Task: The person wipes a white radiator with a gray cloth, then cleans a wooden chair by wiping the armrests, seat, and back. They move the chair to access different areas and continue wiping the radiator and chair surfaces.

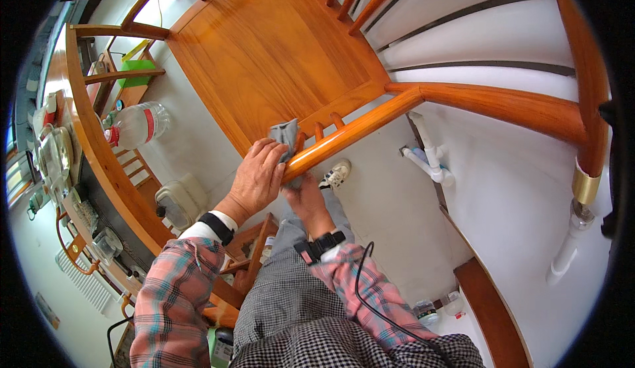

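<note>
A polished wooden chair with a curved rail stands before me, its broad seat [283,55] tilted in view. My left hand [258,172] is at the near end of the rounded armrest [357,130], with a grey cloth [284,136] bunched at its fingers. The cloth lies against the rail and the short spindles below it. Under that same rail end, my right hand [308,200] is closed, slightly blurred, around what looks like a grey part of the cloth. The armrest hides some of its fingers.
At left, a wooden table [106,169] carries glass jars. Beyond its edge are a large clear plastic bottle [136,126] and a lidded container [181,199]. White drain pipes [429,157] come from the wall at right. My shoe [337,173] is under the armrest; a black cable [364,288] runs along my right sleeve.
</note>
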Demonstrator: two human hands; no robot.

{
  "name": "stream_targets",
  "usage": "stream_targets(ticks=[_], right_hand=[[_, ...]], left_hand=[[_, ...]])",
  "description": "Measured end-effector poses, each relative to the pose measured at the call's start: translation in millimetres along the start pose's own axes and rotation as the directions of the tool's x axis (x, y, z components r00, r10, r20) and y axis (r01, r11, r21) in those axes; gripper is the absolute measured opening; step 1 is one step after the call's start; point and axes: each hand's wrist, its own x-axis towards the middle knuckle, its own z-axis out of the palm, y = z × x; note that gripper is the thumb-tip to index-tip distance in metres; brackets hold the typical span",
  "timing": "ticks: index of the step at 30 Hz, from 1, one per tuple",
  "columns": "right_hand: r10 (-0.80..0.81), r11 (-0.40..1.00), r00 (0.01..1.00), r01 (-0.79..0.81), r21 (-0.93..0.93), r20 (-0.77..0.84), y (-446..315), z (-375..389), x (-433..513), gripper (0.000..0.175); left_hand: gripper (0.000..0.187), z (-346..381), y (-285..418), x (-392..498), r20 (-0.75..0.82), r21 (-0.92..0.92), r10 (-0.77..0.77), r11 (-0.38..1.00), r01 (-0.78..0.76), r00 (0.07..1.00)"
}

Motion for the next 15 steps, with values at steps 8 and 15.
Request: stream_targets(ticks=[8, 15], right_hand=[[-0.052, 0.488, 0.995, 0.102, -0.867, 0.088, 45, -9, 6, 0.041], [0.267, 0.816, 0.95, -0.133, -0.563, 0.162, 52, -14, -11, 0.043]], left_hand=[[0.032, 1, 1, -1, -0.046, 0.009, 0.003, 1.0, -0.003, 0.999], [0.031, 5, -2, -5, -0.042, 0.066, -0.001, 0.998, 0.003, 0.999]])
